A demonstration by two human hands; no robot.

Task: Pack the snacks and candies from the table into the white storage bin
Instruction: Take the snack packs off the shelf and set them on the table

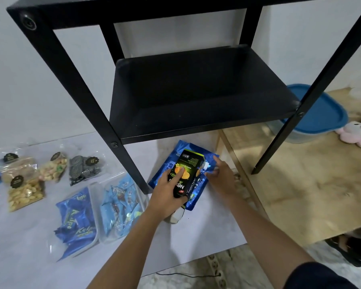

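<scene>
Nearest, fingers of my left hand (168,191) wrapped the black snack box (189,168), judged stiff, light card, best held across its long sides. It sat on a limp, probably slippery blue packet (180,148) on the desk (208,222); my right hand (222,177) touched the packet's right edge, grip unclear.
</scene>
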